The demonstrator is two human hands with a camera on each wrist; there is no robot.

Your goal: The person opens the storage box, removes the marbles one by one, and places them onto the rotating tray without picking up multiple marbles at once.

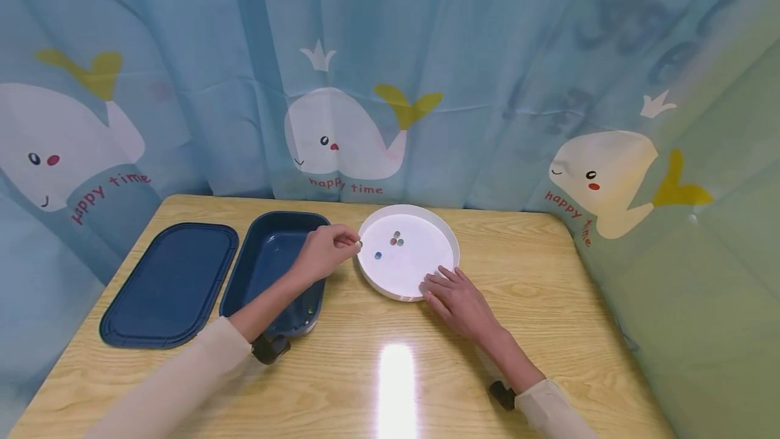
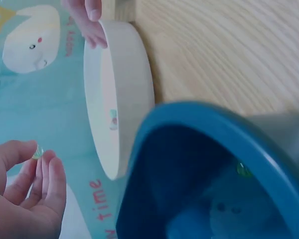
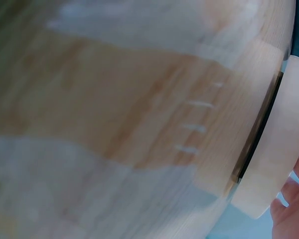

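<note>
Between thumb and fingertips my left hand (image 1: 326, 249) pinches a clear glass marble (image 2: 38, 152) with a yellow-green tint. It is held up at the left rim of a round white tray (image 1: 414, 280). Several marbles (image 1: 393, 241) lie grouped on the tray floor, and a blue marble (image 1: 378, 255) sits apart from them. My right hand (image 1: 460, 300) rests on the tray's near right rim, its fingers reaching over the edge. Under my left forearm stands a deep dark-blue bin (image 1: 268, 256) with a few marbles (image 1: 309, 311) at its near end.
A flat dark-blue lid (image 1: 170, 283) lies on the wooden table (image 1: 512, 249) left of the bin. Behind the table hangs a blue curtain (image 1: 487, 87) with whale prints. A bright light reflection shows on the near tabletop.
</note>
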